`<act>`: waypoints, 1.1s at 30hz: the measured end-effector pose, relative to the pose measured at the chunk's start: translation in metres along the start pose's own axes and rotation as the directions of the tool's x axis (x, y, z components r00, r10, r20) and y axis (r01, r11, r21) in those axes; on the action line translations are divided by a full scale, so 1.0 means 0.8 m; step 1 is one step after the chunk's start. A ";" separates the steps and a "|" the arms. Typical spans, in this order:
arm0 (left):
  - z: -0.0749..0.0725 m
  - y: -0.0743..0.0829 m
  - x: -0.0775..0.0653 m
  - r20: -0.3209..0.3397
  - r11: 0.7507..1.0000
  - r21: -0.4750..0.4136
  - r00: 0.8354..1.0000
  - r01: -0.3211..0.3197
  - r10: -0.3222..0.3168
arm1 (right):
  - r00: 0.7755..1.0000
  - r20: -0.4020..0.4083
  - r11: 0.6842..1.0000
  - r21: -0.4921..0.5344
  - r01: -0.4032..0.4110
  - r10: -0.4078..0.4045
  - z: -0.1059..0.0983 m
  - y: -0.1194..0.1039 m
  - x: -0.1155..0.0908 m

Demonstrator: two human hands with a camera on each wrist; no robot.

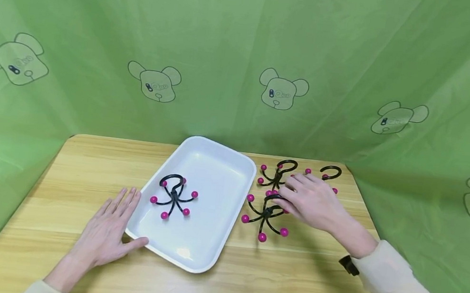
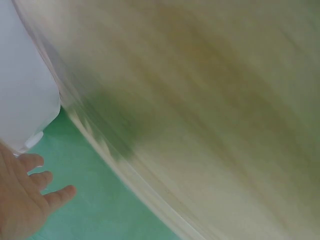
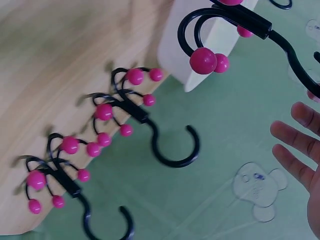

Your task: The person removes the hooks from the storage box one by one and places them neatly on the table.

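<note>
Left hand [image 1: 106, 233], fingers straight, touches tray [image 1: 205, 224] toward worktop [image 1: 272, 284] left edge. Right hand [image 1: 313, 201] pinches black hanger [image 1: 267, 213] toward right edge.

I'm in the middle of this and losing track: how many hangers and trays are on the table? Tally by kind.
Black hangers with pink balls: 4
White tray: 1
Total: 5
</note>
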State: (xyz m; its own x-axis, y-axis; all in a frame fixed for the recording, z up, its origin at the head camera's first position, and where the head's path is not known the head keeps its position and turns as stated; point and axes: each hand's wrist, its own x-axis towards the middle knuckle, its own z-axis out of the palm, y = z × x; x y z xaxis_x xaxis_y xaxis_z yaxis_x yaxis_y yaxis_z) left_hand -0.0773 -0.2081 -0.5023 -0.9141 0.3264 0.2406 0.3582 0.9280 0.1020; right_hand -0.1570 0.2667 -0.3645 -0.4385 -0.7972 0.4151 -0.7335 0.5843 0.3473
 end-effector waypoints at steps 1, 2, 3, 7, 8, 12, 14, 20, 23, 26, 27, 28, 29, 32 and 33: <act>0.000 0.000 0.000 0.000 1.000 0.000 1.000 0.000 0.000 | 1.000 0.003 1.000 -0.002 -0.001 0.001 0.002 0.002 -0.004; 0.000 0.000 0.000 0.002 1.000 0.000 1.000 0.000 0.000 | 1.000 0.008 1.000 -0.003 -0.004 0.004 0.003 0.003 -0.007; 0.000 0.000 0.000 0.002 1.000 0.000 1.000 -0.001 0.001 | 1.000 0.010 1.000 -0.002 -0.007 0.007 0.004 0.005 -0.011; 0.000 0.001 0.000 0.005 1.000 0.000 1.000 0.001 -0.001 | 1.000 0.014 1.000 0.004 -0.021 0.021 0.010 0.009 -0.023; 0.000 0.001 0.000 0.004 1.000 -0.001 1.000 0.001 -0.001 | 1.000 0.017 1.000 0.005 -0.027 0.027 0.011 0.009 -0.027; 0.000 0.001 0.000 0.007 1.000 0.002 1.000 0.003 -0.003 | 0.999 0.022 0.999 0.010 -0.041 0.041 0.019 0.013 -0.040; 0.000 0.001 0.001 0.008 1.000 0.005 1.000 0.002 -0.002 | 0.998 0.035 0.999 0.011 -0.047 0.047 0.023 0.013 -0.046; -0.001 0.001 0.002 0.011 1.000 0.004 1.000 0.002 -0.002 | 0.997 0.049 0.998 0.017 -0.055 0.054 0.034 0.017 -0.063; -0.001 0.001 0.002 0.007 1.000 0.007 1.000 0.000 0.000 | 0.996 0.061 0.998 0.010 -0.060 0.060 0.039 0.019 -0.069; 0.000 0.001 0.002 0.009 1.000 0.007 1.000 0.000 0.000 | 0.996 0.070 0.998 0.000 -0.063 0.063 0.043 0.022 -0.075; 0.000 0.001 0.001 0.009 1.000 0.008 1.000 0.000 0.000 | 0.996 0.071 0.998 -0.001 -0.063 0.063 0.045 0.022 -0.077; 0.000 0.001 0.001 0.010 1.000 0.008 1.000 0.000 0.000 | 0.996 0.068 0.998 0.000 -0.064 0.063 0.046 0.023 -0.078; 0.000 0.001 0.001 0.010 1.000 0.008 1.000 -0.001 0.001 | 0.996 0.066 0.998 0.001 -0.065 0.065 0.048 0.024 -0.080; 0.000 0.000 0.000 0.007 1.000 0.010 1.000 -0.002 0.002 | 0.996 0.059 0.998 0.008 -0.067 0.067 0.052 0.025 -0.084; 0.000 0.000 0.000 0.005 1.000 0.011 1.000 -0.003 0.003 | 0.996 0.053 0.998 0.010 -0.066 0.065 0.053 0.025 -0.084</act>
State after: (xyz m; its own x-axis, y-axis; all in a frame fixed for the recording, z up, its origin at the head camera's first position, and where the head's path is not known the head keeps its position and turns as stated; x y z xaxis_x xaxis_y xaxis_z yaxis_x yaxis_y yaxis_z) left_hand -0.0770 -0.2080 -0.5023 -0.9141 0.3300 0.2357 0.3587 0.9291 0.0903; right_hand -0.1643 0.3260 -0.4210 -0.5124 -0.7644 0.3913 -0.7081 0.6339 0.3110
